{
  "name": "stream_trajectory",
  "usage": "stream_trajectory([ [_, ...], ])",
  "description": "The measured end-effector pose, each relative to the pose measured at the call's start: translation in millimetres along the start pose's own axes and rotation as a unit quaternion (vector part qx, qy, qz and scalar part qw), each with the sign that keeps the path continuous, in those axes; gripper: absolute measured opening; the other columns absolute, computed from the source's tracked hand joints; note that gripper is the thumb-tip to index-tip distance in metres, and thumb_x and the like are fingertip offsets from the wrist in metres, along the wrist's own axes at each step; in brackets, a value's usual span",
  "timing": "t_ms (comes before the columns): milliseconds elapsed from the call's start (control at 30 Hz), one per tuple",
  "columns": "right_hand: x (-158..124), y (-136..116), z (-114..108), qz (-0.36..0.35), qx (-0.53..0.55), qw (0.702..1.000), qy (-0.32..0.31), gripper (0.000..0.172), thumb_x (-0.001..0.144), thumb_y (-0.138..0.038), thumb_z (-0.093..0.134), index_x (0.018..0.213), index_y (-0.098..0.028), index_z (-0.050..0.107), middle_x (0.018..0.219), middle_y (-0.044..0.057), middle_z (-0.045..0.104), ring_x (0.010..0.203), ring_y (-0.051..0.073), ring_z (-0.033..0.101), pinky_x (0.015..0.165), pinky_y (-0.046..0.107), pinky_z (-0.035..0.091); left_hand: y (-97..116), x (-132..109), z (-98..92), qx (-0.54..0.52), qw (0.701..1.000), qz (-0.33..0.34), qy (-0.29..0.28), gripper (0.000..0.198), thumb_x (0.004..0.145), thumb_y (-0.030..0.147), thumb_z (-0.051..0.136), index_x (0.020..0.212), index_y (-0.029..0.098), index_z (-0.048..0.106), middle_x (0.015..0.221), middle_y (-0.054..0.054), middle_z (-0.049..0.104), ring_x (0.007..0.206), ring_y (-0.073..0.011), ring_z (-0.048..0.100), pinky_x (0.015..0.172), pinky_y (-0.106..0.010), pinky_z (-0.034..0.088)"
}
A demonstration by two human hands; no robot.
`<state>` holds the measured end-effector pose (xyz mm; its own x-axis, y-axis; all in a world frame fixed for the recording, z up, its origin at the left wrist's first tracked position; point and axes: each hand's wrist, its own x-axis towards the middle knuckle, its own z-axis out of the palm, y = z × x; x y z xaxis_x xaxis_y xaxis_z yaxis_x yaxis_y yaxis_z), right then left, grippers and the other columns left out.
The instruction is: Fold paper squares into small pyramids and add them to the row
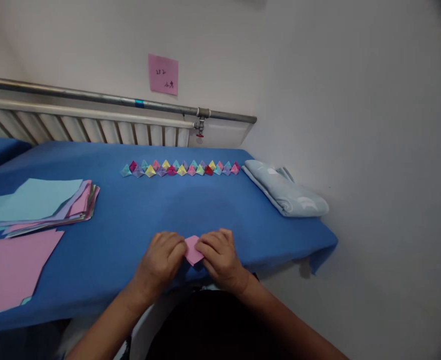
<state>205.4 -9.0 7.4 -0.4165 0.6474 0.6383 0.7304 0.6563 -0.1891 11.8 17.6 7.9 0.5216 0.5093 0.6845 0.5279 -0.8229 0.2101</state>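
A small folded pink paper piece (193,249) lies at the near edge of the blue-covered table (138,220). My left hand (161,260) and my right hand (219,256) both press on it, fingers curled and pinching its sides. Further back, a row of several small folded paper shapes (181,168) in mixed colours runs across the table. A stack of coloured paper sheets (48,206) sits at the left, with a large pink sheet (10,267) nearer me.
A folded light-blue cloth (286,192) rests at the table's right end, next to the white wall. A radiator (85,127) and a metal pipe (130,101) run behind the table. A pink note (163,74) is stuck on the wall.
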Motion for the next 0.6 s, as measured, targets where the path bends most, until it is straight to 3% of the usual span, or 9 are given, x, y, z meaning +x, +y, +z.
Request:
stream_trajectory([
  [100, -16.6, -1.2, 2.8, -0.023, -0.020, 0.998, -0.050, 0.018, 0.088, -0.014, 0.046, 0.096, -0.020, 0.061, 0.093, 0.003, 0.066, 0.088, 0.017, 0.054, 0.085, 0.037, 0.029, 12.2, -19.7, 7.9, 0.023, 0.999, 0.006, -0.028, 0.021, 0.089, 0.008, 0.039, 0.085, 0.018, 0.058, 0.086, -0.005, 0.066, 0.082, -0.0186, 0.057, 0.077, -0.035, 0.041],
  [233, -31.7, -2.9, 1.6, -0.011, -0.025, 0.996, -0.087, 0.021, 0.086, -0.018, 0.051, 0.105, -0.020, 0.060, 0.101, 0.005, 0.066, 0.094, 0.020, 0.053, 0.086, 0.039, 0.029, 23.1, -31.7, 6.3, 0.010, 0.997, -0.027, -0.076, 0.022, 0.086, 0.009, 0.044, 0.102, 0.017, 0.057, 0.098, -0.007, 0.066, 0.093, -0.0211, 0.056, 0.084, -0.038, 0.040],
  [367, -38.6, -3.6, -0.5, 0.010, -0.020, 0.997, -0.072, 0.024, 0.088, -0.021, 0.050, 0.110, -0.021, 0.059, 0.107, 0.006, 0.067, 0.098, 0.022, 0.052, 0.088, 0.041, 0.030, 24.7, -32.3, 1.6, 0.001, 0.996, -0.039, -0.086, 0.029, 0.085, 0.011, 0.048, 0.112, 0.017, 0.055, 0.104, -0.008, 0.065, 0.099, -0.0227, 0.056, 0.090, -0.042, 0.039],
  [600, -42.0, -7.6, -2.4, 0.058, 0.002, 0.997, -0.053, 0.019, 0.089, -0.020, 0.050, 0.103, -0.021, 0.063, 0.099, 0.005, 0.067, 0.095, 0.020, 0.052, 0.085, 0.038, 0.034, 22.3, -29.3, -1.1, -0.019, 0.996, -0.048, -0.078, 0.025, 0.084, 0.011, 0.050, 0.106, 0.017, 0.059, 0.103, -0.008, 0.065, 0.096, -0.0217, 0.056, 0.090, -0.042, 0.039],
])
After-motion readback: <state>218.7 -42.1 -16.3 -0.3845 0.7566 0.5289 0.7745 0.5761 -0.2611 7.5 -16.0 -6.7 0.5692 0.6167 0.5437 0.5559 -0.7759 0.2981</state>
